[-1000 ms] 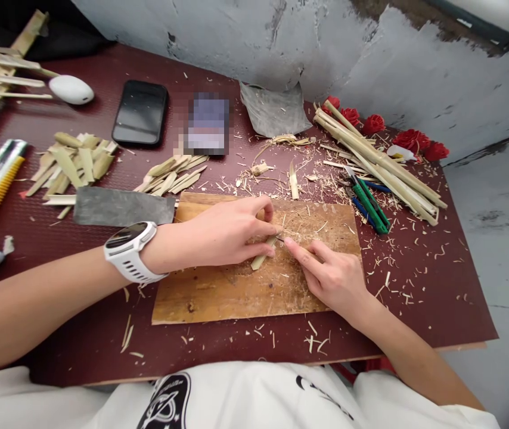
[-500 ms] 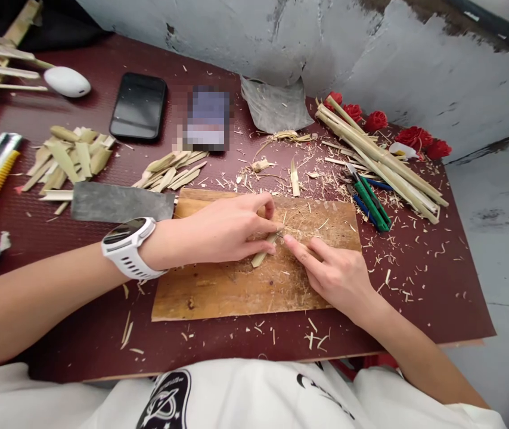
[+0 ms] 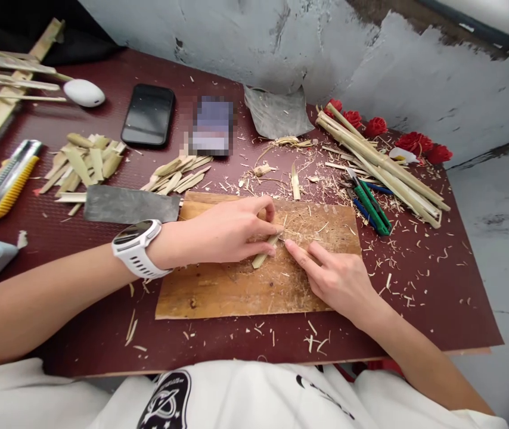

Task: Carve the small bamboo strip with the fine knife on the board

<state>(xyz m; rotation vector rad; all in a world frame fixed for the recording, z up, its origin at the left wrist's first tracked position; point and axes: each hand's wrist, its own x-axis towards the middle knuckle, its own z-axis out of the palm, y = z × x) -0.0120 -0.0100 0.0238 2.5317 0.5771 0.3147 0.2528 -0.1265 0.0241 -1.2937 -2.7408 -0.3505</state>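
Observation:
My left hand (image 3: 227,232), with a white watch (image 3: 138,247) on the wrist, pinches a short pale bamboo strip (image 3: 262,257) against the wooden board (image 3: 219,292). My right hand (image 3: 337,277) rests on the board just right of it. Its fingers are curled, and the index finger stretches out to the strip's upper end. What the right hand holds is hidden under the fingers. Fine shavings lie all over the board around both hands.
A cleaver blade (image 3: 129,204) lies left of the board, with heaps of cut bamboo pieces (image 3: 84,164) behind it. A yellow utility knife (image 3: 2,187), a phone (image 3: 148,115), a green cutter (image 3: 373,205), long bamboo sticks (image 3: 379,161) and red flowers (image 3: 415,143) sit around.
Both hands stay in the same place on the strip. Only the view has shifted slightly.

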